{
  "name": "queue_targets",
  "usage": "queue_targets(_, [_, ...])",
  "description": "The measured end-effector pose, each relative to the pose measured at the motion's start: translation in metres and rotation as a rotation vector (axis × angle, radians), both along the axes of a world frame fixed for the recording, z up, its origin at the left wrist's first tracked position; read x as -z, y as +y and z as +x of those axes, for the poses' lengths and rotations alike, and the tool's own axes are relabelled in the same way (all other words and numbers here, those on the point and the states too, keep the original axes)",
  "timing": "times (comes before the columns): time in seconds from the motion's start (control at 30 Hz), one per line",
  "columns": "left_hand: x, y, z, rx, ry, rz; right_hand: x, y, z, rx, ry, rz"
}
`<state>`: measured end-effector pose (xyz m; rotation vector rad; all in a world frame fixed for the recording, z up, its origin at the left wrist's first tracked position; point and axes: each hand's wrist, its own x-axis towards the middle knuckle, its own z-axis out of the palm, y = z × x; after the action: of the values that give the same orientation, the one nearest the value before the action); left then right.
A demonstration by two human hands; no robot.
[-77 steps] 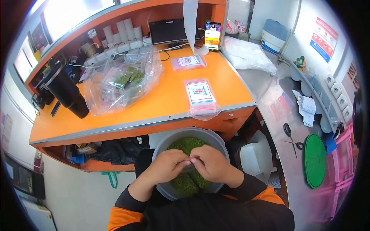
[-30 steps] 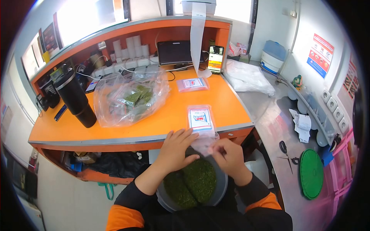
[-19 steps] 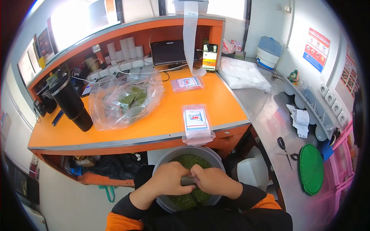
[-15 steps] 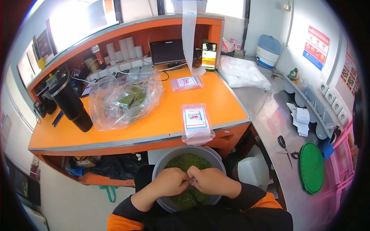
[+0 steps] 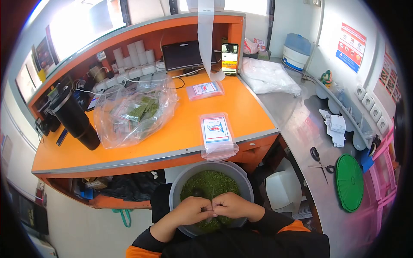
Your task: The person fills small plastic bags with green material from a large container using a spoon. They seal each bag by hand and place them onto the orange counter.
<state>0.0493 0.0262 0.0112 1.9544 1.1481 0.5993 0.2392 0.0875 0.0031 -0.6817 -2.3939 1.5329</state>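
Observation:
Over a grey tub (image 5: 246,182) of chopped green leaves (image 5: 211,179), my left hand (image 5: 193,210) and my right hand (image 5: 234,205) meet with fingertips pinched together. Something small and pale, perhaps thin plastic, shows between and below the fingers; it is too hidden to name. A dark round thing (image 5: 197,192) lies on the leaves just above my left hand. Beyond the tub, a stack of clear printed bags (image 5: 216,132) rests at the orange desk's (image 5: 258,112) front edge, and more printed bags (image 5: 204,90) lie behind it.
On the desk are a large clear bag (image 5: 137,112) with green packets, a black tumbler (image 5: 74,117), a monitor (image 5: 183,56) and a phone (image 5: 229,58). The metal counter at right holds scissors (image 5: 319,162), a green lid (image 5: 349,182), papers (image 5: 334,126) and white plastic bags (image 5: 267,76).
Both hands have moved slightly down toward my body, still pinched together. More of the leaves and the dark round thing now show. The view has shifted a little.

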Motion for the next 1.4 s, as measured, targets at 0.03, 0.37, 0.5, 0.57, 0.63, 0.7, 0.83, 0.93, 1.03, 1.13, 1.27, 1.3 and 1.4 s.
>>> queue_targets(0.03, [-0.001,-0.001,-0.001,-0.003,-0.061,-0.058,0.002,0.001,0.000,-0.029,0.017,0.011])
queue_targets(0.37, [0.015,-0.014,0.007,-0.501,0.140,0.225,0.001,-0.009,-0.005,0.243,-0.220,0.543])
queue_targets(0.5, [0.000,-0.010,0.001,-0.502,0.133,0.038,-0.011,-0.017,-0.005,0.161,0.156,0.609])
queue_targets(0.57, [0.003,-0.010,0.001,-0.436,0.109,-0.031,-0.002,-0.022,-0.005,0.021,0.169,0.692])
queue_targets(0.63, [0.015,-0.008,0.001,-0.338,0.110,-0.028,0.007,-0.020,-0.005,0.032,0.044,0.726])
queue_targets(0.7, [0.021,-0.006,-0.001,-0.310,0.165,-0.028,0.014,-0.014,-0.005,-0.005,-0.014,0.763])
queue_targets(0.83, [0.014,-0.006,-0.004,-0.424,0.068,-0.226,0.018,-0.014,-0.002,-0.103,0.029,0.756])
queue_targets(0.93, [0.013,-0.006,-0.008,-0.414,0.054,-0.046,0.009,-0.017,-0.005,-0.125,0.054,0.662])
queue_targets(1.03, [0.016,0.000,-0.015,-0.409,0.040,-0.035,0.002,-0.017,-0.006,-0.128,-0.032,0.529])
queue_targets(1.13, [0.018,-0.002,-0.001,-0.243,-0.599,-0.081,-0.001,-0.018,-0.004,-0.086,-0.050,0.434])
queue_targets(1.27, [0.010,0.006,-0.015,0.112,-0.094,-0.159,0.000,-0.018,-0.002,-0.105,-0.057,0.343])
queue_targets(1.3, [0.006,0.008,-0.015,0.113,-0.071,-0.184,0.001,-0.020,-0.003,-0.123,-0.095,0.369])
queue_targets(1.4, [0.003,0.009,-0.013,0.104,-0.037,-0.217,0.000,-0.026,-0.006,-0.156,-0.169,0.433])
